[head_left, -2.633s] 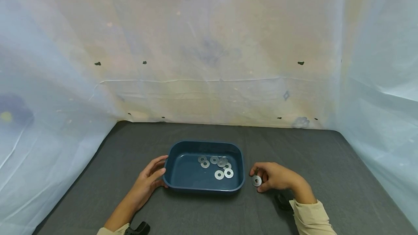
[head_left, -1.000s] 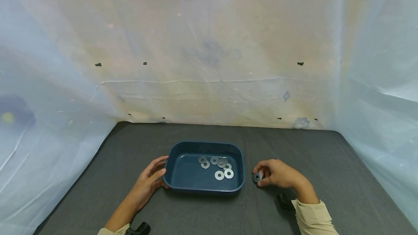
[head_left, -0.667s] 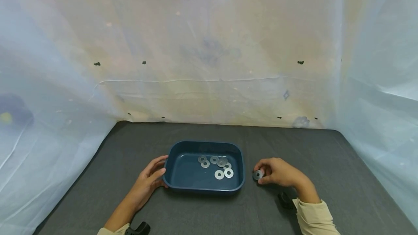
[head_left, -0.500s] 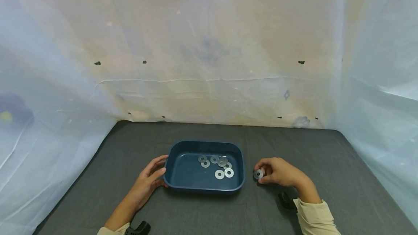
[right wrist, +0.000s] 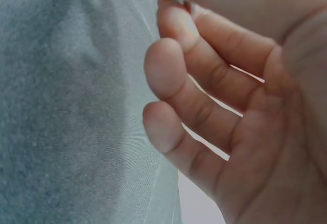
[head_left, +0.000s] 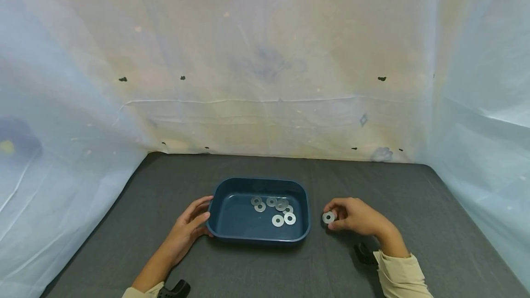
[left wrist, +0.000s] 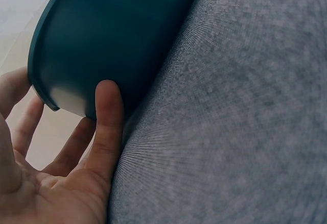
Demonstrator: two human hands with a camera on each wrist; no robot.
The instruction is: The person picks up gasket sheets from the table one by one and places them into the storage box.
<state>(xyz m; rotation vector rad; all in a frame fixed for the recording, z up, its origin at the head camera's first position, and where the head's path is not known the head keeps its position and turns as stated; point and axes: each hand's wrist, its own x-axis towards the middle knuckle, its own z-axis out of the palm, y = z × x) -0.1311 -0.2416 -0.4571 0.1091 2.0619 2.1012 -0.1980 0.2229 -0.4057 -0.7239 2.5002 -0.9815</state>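
A dark blue rectangular tray [head_left: 236,224] lies on the grey cloth, with several flat metal washers [head_left: 290,218] spread over the right half of its floor. My left hand [head_left: 188,226] rests against the tray's left end. In the left wrist view, its fairly straight thumb and fingers touch the outer wall of the tray [left wrist: 112,40]. To the right of the tray, my right hand [head_left: 356,217] pinches a metal washer [head_left: 328,217] between thumb and fingers, its round face towards the head camera. In the right wrist view the curled fingers [right wrist: 166,68] hide most of that washer.
Grey cloth [head_left: 372,183] covers the table around the tray. A pale printed curtain [head_left: 265,82] hangs behind the table and along both sides. Black wrist devices [head_left: 177,289] sit below the hands, by the beige sleeves [head_left: 401,275].
My right hand has shifted slightly away from me and to the right with the washer, whose face has turned from dark to bright. Left hand, tray and the washers inside stay put.
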